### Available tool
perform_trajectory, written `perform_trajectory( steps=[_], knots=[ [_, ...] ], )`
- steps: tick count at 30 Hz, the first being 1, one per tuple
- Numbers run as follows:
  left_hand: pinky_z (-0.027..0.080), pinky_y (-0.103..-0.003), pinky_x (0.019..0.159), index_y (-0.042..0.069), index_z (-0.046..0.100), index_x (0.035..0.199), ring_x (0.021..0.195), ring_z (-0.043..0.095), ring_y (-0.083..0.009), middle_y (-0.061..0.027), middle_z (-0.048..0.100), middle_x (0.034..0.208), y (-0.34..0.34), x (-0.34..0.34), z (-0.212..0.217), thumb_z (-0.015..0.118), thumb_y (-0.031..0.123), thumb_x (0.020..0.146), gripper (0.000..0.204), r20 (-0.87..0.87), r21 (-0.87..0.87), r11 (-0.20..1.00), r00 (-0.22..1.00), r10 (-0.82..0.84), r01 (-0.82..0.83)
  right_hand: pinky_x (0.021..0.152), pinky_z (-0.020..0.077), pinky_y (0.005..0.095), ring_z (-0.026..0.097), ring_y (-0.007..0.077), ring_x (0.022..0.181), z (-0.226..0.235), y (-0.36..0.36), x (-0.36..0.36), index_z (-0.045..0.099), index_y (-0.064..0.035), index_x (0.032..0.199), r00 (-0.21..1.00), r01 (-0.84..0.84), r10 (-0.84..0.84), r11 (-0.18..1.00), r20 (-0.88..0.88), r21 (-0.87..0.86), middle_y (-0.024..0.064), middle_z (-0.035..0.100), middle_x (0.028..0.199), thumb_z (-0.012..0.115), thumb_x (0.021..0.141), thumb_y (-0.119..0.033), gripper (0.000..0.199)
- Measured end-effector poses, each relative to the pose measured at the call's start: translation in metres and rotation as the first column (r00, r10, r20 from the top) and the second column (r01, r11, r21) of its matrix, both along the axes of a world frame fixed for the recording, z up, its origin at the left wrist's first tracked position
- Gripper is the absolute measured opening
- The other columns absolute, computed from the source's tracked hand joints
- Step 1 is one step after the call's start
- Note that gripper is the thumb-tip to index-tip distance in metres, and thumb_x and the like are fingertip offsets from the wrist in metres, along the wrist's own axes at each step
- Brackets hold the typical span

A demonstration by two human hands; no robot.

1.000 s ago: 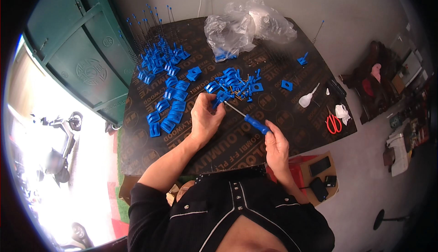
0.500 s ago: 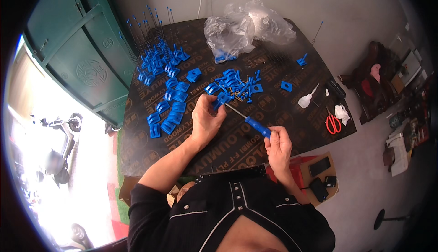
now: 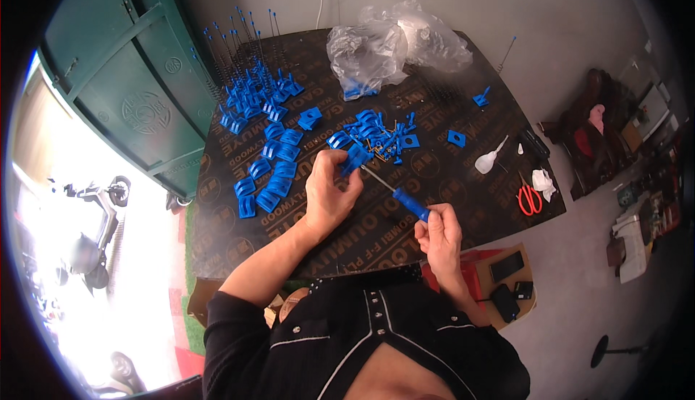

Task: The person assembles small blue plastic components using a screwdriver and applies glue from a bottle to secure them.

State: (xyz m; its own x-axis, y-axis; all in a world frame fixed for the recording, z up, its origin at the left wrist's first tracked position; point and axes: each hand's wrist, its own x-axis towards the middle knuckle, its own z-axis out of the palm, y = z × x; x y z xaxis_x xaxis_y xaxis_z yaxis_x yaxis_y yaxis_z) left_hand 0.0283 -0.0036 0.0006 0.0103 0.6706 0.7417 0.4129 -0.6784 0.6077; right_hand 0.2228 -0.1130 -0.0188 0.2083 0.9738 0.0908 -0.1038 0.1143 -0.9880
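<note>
Seen from the head camera, your left hand (image 3: 329, 190) pinches a small blue plastic part (image 3: 355, 158) between thumb and fingertips just above the dark plywood table (image 3: 463, 204), at the near edge of a loose heap of blue parts and small screws (image 3: 384, 139). Your right hand (image 3: 438, 235) is closed around the blue handle of a screwdriver (image 3: 397, 194), its thin shaft angled up-left so the tip meets the held part. The part looks light and rigid, probably smooth enough to twist under the driver, so it is best gripped by its flat outer sides, clear of the screw hole; the screws are tiny and likely to roll. To your left lie rows of blue clips (image 3: 271, 172), and beyond them stands a cluster of blue pieces with upright wire pins (image 3: 246, 85). At the far edge sits a crumpled clear plastic bag (image 3: 391, 45). To your right are a white squeeze bottle (image 3: 489, 158) and red-handled scissors (image 3: 528, 199). A green metal door (image 3: 123, 89) stands at the left.
</note>
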Motion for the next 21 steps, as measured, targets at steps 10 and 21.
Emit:
perform_trajectory(
  steps=[10, 21],
  knots=[
    [0.054, -0.034, 0.064, 0.0, 0.051, 0.102, 0.08, 0.064, -0.0294, -0.0169, 0.059, 0.101, -0.009, 0.001, 0.009, 0.073, -0.004, 0.068, 0.041, -0.025, 0.17, 0.984, 0.998, -0.057, 0.06, 0.043, 0.0249, 0.0162, 0.034, -0.0007, 0.053, 0.004, -0.002, 0.008, 0.05, -0.0027, 0.114, 0.984, -0.091, 0.079, 0.994, -0.161, -0.067, -0.0031, 0.045, 0.072, 0.044, 0.102, -0.021, 0.023],
    [0.055, -0.035, 0.062, -0.002, 0.048, 0.107, 0.082, 0.065, -0.0334, -0.0214, 0.059, 0.104, -0.014, -0.003, 0.02, 0.076, -0.005, 0.066, 0.05, -0.136, 0.405, 0.909, 0.989, -0.05, 0.101, 0.044, 0.0228, 0.0158, 0.031, 0.0001, 0.053, -0.001, -0.001, 0.011, 0.04, -0.0048, 0.122, 0.958, -0.189, 0.193, 0.981, -0.213, 0.038, -0.0007, 0.044, 0.078, 0.045, 0.101, -0.019, 0.026]
  ],
)
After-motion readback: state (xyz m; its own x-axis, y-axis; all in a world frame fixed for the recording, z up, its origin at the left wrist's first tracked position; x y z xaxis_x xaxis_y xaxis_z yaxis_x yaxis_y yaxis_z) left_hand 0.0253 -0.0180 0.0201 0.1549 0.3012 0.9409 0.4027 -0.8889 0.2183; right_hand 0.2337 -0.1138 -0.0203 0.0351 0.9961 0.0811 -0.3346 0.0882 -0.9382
